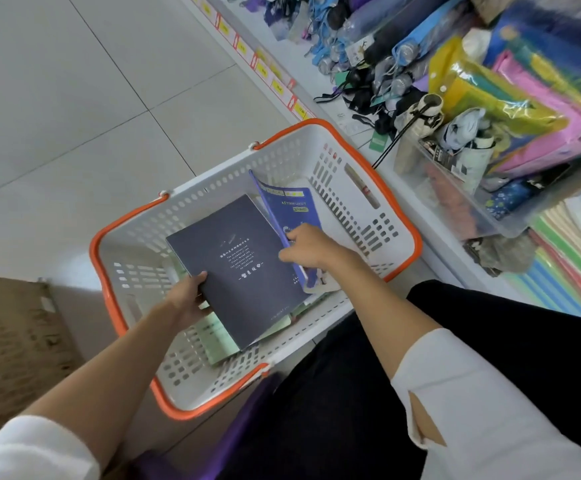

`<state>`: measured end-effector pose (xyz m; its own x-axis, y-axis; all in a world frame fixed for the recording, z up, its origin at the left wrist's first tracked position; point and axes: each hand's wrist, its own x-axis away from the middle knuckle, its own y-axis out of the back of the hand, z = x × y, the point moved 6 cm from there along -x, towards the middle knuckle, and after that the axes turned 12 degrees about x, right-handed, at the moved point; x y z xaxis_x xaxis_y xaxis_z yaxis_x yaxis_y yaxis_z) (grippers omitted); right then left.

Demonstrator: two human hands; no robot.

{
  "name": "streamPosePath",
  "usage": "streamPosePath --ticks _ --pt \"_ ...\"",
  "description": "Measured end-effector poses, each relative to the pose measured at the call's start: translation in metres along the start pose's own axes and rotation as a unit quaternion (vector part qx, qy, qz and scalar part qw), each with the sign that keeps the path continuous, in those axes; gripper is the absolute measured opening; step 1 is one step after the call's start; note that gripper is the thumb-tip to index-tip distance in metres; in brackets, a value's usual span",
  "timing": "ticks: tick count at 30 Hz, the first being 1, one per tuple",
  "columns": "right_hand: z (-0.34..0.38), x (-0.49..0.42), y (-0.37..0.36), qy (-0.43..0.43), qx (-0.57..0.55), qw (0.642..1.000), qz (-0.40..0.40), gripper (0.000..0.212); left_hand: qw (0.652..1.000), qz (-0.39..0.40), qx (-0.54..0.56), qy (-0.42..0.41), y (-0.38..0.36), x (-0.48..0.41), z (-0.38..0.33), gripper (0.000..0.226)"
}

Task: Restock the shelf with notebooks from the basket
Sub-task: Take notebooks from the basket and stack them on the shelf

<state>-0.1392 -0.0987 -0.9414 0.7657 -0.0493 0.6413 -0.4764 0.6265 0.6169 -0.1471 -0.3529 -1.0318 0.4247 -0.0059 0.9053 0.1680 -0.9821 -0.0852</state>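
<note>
Basket (226,183): white, perforated, orange handles (311,122), set on the tiled floor (74,98) just beside the shelf (452,258).

Dark notebook (244,268): inside the basket, tilted, resting over the green notebooks (219,341) that lie flat on the bottom. Gripped at its near left corner by the left hand (187,296), thumb on the cover, remaining fingers curled under the edge and hidden.

Blue notebook (292,206): inside the basket, raised on edge, leaning toward the right wall, close beside the right edge of the dark notebook. Pinched at its lower spine edge by the right hand (308,245), fingers curled and clamped on it.

On the shelf, from far to near: folded umbrellas (368,64), a clear bin (455,202) with more umbrellas, bright plastic pouches (524,116). Below these, striped coloured sheets (566,265). Along the shelf edge, yellow price tags (268,74).

White sleeves (472,410) on both arms. Dark trousers (351,393) at lower right.
</note>
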Motion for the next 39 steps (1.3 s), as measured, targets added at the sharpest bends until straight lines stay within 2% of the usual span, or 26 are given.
streamPosePath --ticks 4,7,9,11,12,13,15,18,23,27,31,34,36,39 --pt "0.044 0.016 -0.053 0.05 0.13 0.988 0.071 0.023 0.991 0.126 0.041 0.019 -0.017 0.009 0.004 0.071" --pt "0.054 0.023 -0.08 0.082 0.204 0.971 0.094 0.024 0.987 0.157 -0.023 -0.012 -0.031 0.019 0.001 0.084" --pt "0.062 0.024 -0.087 0.103 0.211 0.966 0.103 0.028 0.991 0.125 -0.045 -0.036 -0.033 0.025 -0.001 0.074" --pt "0.064 0.025 -0.09 0.115 0.198 0.965 0.131 0.056 0.994 0.077 -0.02 -0.073 -0.03 0.024 -0.002 0.045" --pt "0.061 0.026 -0.089 0.109 0.176 0.968 0.145 0.063 0.994 0.061 -0.011 -0.093 -0.028 0.024 -0.002 0.029" --pt "0.055 0.025 -0.087 0.096 0.138 0.974 0.151 0.065 0.993 0.056 -0.01 -0.108 -0.028 0.024 -0.003 0.023" --pt "0.034 0.022 -0.071 0.051 0.082 0.987 0.127 0.069 0.992 0.072 0.0 -0.107 -0.028 0.025 -0.004 0.028" --pt "-0.004 0.026 -0.036 -0.02 0.064 0.996 0.051 0.074 0.989 0.12 0.004 -0.087 -0.03 0.034 -0.009 0.038" --pt "-0.028 0.048 -0.008 -0.071 -0.133 0.987 0.061 0.065 0.976 0.203 -0.031 -0.07 -0.039 0.063 -0.025 0.035" --pt "-0.026 0.067 0.011 -0.044 -0.186 0.976 0.1 0.062 0.97 0.234 -0.032 -0.063 -0.063 0.089 -0.044 0.033" --pt "-0.034 0.09 0.049 -0.046 -0.305 0.949 0.067 0.046 0.957 0.272 -0.05 -0.088 -0.104 0.126 -0.062 0.027" --pt "-0.04 0.118 0.078 -0.037 -0.378 0.925 0.025 0.038 0.955 0.256 -0.055 -0.137 -0.136 0.155 -0.071 0.027" --pt "-0.047 0.138 0.1 -0.021 -0.379 0.925 -0.022 0.031 0.95 0.238 -0.031 -0.197 -0.161 0.176 -0.072 0.025" --pt "-0.064 0.176 0.14 -0.018 -0.351 0.926 -0.136 0.027 0.918 0.233 -0.041 -0.317 -0.203 0.215 -0.073 0.017"
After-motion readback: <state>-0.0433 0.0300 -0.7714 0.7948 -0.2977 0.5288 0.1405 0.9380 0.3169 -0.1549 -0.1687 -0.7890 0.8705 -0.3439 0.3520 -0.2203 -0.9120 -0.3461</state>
